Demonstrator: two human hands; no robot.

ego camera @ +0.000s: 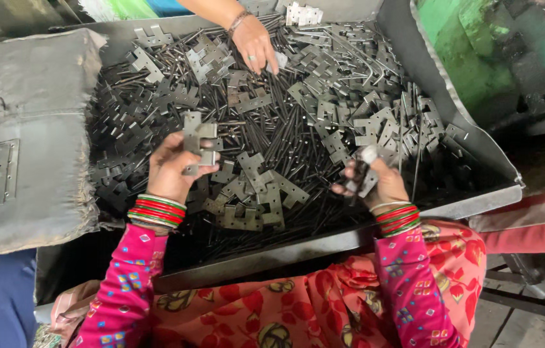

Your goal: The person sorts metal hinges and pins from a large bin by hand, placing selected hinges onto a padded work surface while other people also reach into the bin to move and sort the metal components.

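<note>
Pink-sleeved left hand grips grey notched metal hinge plate; right hand pinches another w/ thin dark pin; prob. mid-assembly, alignment needed.

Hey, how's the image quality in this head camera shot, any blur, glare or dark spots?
Head view: the metal plates in the tray are mostly sharp, with soft glints on their flat faces; the right hand and the plate it grips are slightly motion-blurred; the left hand and its plate are crisper; the gap under the tray's front edge is in deep shadow; edges bow a little.
</note>
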